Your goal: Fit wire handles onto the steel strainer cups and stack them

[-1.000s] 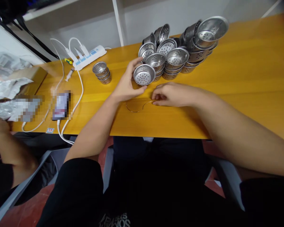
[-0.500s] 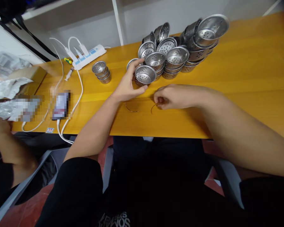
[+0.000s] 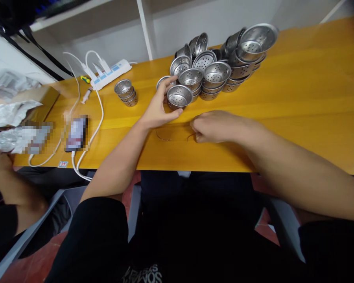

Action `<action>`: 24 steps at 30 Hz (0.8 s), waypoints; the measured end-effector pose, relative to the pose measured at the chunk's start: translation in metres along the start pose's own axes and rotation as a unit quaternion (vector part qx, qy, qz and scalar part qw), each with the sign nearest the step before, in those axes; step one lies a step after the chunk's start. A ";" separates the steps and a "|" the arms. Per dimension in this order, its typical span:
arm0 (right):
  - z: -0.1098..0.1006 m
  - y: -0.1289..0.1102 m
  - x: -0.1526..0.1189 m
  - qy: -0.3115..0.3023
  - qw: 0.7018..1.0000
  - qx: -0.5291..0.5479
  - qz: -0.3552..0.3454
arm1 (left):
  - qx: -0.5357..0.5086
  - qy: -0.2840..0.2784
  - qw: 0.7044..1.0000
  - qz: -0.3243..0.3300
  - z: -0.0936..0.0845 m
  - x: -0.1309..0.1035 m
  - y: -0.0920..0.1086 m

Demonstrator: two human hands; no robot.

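My left hand (image 3: 159,105) curves round a small perforated steel cup (image 3: 179,97), thumb at its near side and fingers behind its left rim. To the right of that cup, my right hand (image 3: 212,126) is closed in a fist with the back of the hand up. A thin wire (image 3: 190,136) sticks out from its fingers; the rest of it is hidden. Another thin, curved, copper-coloured wire (image 3: 163,139) shows on the table below my left hand. Behind both hands stand several stacked perforated cups (image 3: 216,74), some tilted or upside down.
A short stack of cups (image 3: 126,93) stands left on the wooden table (image 3: 306,102). Further left are a power strip (image 3: 112,74) with white cables, a syringe (image 3: 86,95), a phone (image 3: 76,133) and plastic bags (image 3: 13,112). Another person's arm (image 3: 14,182) rests at the left edge.
My right hand has turned over slightly, its fingers now more hidden, and the wire end has shifted a little left. My left hand stays at the same cup. The whole view has shifted slightly.
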State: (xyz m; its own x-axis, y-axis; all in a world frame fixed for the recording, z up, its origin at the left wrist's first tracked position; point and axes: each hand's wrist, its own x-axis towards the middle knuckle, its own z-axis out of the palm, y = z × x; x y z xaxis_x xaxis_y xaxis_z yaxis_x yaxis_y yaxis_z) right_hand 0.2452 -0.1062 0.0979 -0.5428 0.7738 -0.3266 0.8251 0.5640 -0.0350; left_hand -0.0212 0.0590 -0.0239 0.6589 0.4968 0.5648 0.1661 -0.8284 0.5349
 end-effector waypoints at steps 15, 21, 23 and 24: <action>0.026 0.056 0.018 0.223 0.903 0.329 -0.161 | 0.011 0.021 0.999 0.042 -0.002 0.001 -0.019; 0.027 0.051 0.016 0.281 0.864 0.376 -0.183 | 0.019 0.039 0.998 0.053 0.002 0.004 -0.034; 0.029 0.049 0.017 0.297 0.844 0.409 -0.181 | 0.023 0.043 0.997 0.060 0.001 0.005 -0.034; 0.030 0.048 0.017 0.303 0.834 0.425 -0.179 | 0.027 0.043 0.997 0.060 0.001 0.005 -0.033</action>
State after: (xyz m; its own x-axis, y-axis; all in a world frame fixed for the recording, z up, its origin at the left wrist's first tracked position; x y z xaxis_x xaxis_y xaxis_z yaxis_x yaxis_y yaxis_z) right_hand 0.2801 -0.0748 0.0623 -0.5466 0.7479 0.3766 0.2664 0.5816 -0.7686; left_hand -0.0225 0.0887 -0.0392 0.6118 0.4108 0.6760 0.1309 -0.8953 0.4257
